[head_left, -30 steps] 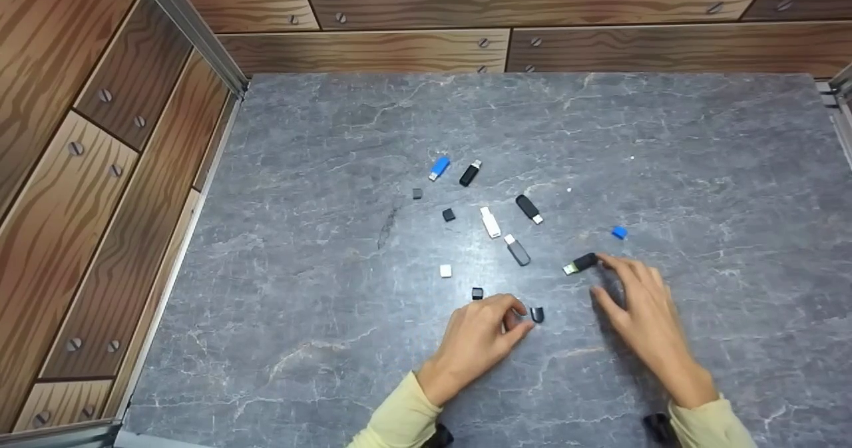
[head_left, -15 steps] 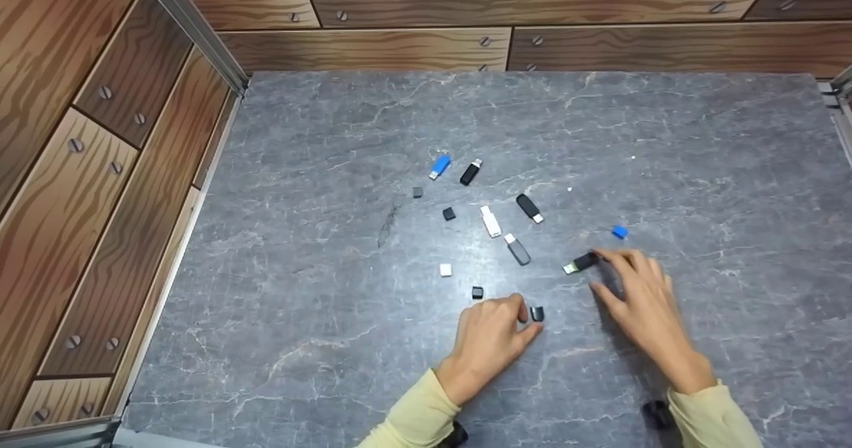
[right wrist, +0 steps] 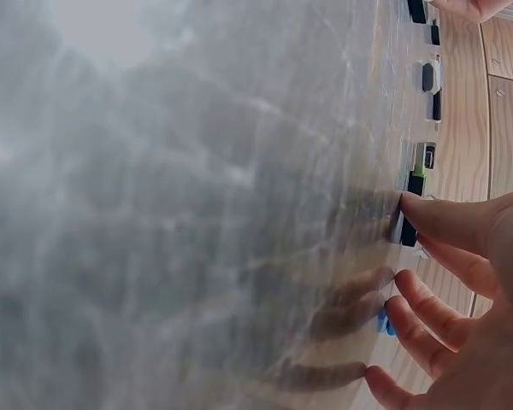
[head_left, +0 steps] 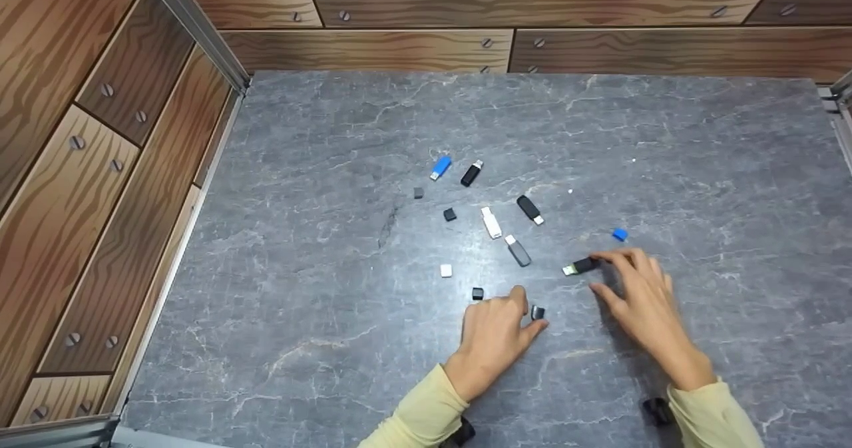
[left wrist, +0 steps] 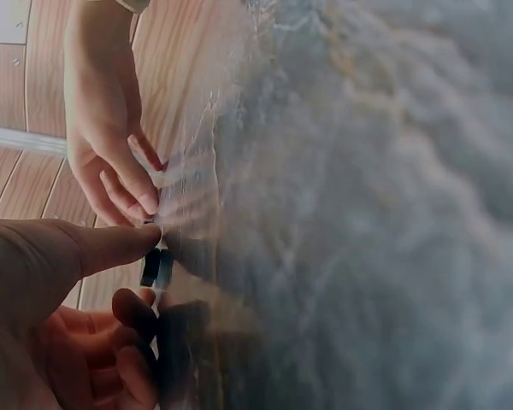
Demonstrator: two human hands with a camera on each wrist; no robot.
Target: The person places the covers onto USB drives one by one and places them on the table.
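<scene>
At lower centre, the left hand (head_left: 490, 336) brackets a black cap (head_left: 538, 313), grip narrow; right of centre, the right hand (head_left: 644, 307), grip wide, touches a green-banded drive (head_left: 583, 265). An off-centre pinch could skid the cap away.

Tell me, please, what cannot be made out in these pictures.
Head: any markings on the green-banded USB stick, too small.
Left wrist: detail of the tabletop, blurred.
Right wrist: most of the left hand, beyond the top edge.
Right wrist: part of the blue cap, behind the right hand.
</scene>
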